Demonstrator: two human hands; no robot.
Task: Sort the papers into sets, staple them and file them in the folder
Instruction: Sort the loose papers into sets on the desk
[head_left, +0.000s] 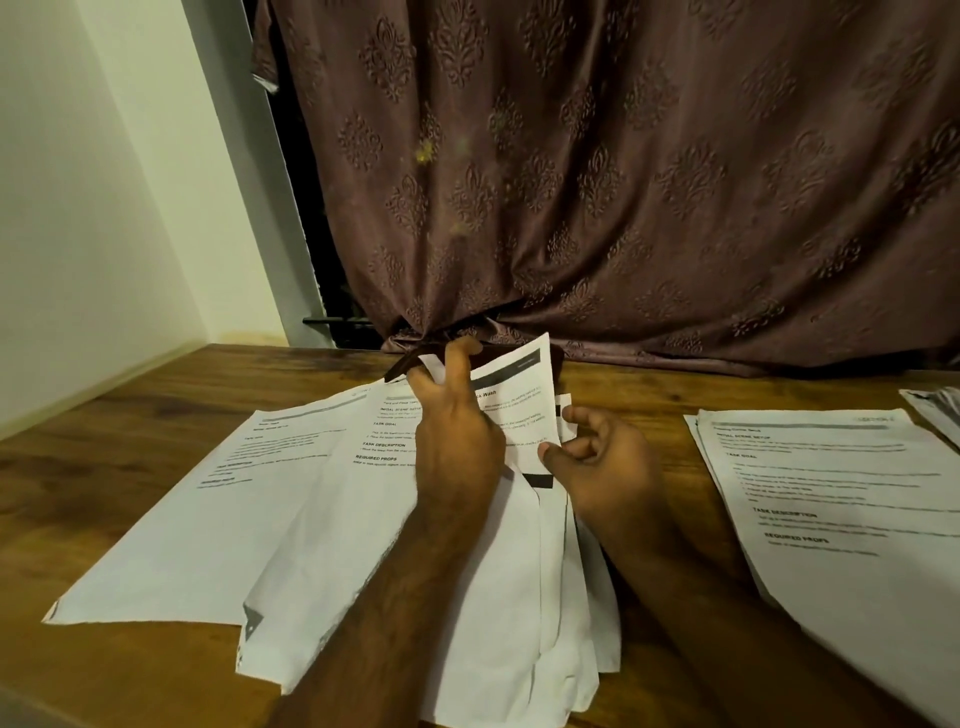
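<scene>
- We see the left hand (457, 431) at the middle of the wooden bench (130, 441), its fingers curled round the upper left edge of a lifted printed sheet (511, 387); this grip is closed on the sheet.
- The lifted sheet tilts up from the fanned pile of papers (415, 571) beneath it, its dark header band toward the curtain (623, 182).
- The right hand (602, 462) lies just right of the left, thumb and bent fingers at the lower right edge of the same sheet; we cannot tell whether this grip pinches the paper or merely touches it.
- The fanned pile spreads across the bench centre under both forearms; one page at its left edge (218, 499) lies flat, printed side up.
- A separate set of pages (841, 499) lies flat at the right of the bench, well apart from the pile.
- A dark flat object (402, 366), partly hidden behind the left hand, lies at the back of the bench near the curtain's hem; we cannot identify it.
- A further paper corner (935, 410) shows at the far right edge.
</scene>
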